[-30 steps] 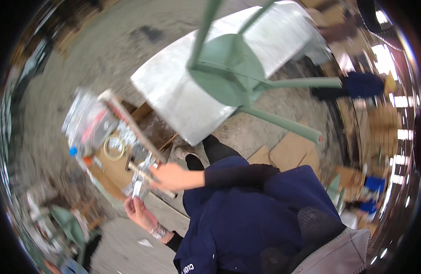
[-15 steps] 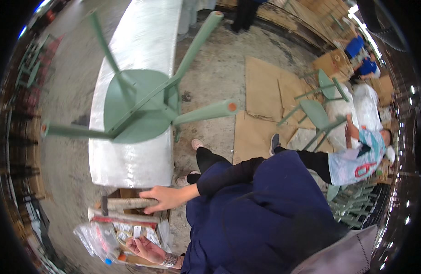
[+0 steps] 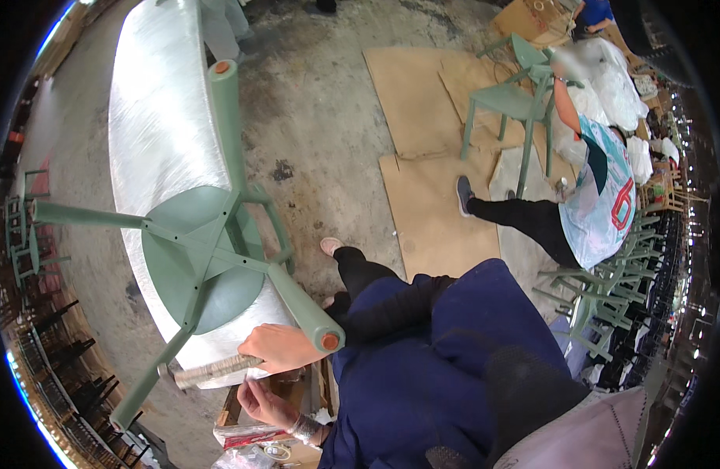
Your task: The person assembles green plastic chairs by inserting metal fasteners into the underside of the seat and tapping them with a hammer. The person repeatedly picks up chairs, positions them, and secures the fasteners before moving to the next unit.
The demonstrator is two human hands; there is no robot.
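A green chair (image 3: 207,250) lies upside down on a long bench wrapped in white plastic (image 3: 161,102), its legs pointing up with orange-brown discs on their ends. My right hand (image 3: 278,349) is closed around the wooden handle of a hammer (image 3: 219,370), partly behind the nearest leg. The hammer's head lies close to the lower left leg; whether they touch, I cannot tell. Just below the handle is my left hand (image 3: 268,405), a bracelet on its wrist, with thumb and fingers pinched together. What sits in that pinch does not show clearly.
Below my hands is a box with plastic bags (image 3: 254,455). A person in a patterned shirt (image 3: 606,191) handles another green chair (image 3: 512,102) over flattened cardboard (image 3: 434,211). Stacked green chairs (image 3: 602,305) stand at right, and black racks (image 3: 71,383) at lower left.
My view has shifted. The hammer has come from above the box to beside the chair leg. My left hand has moved up toward it; the small white piece it held no longer shows clearly.
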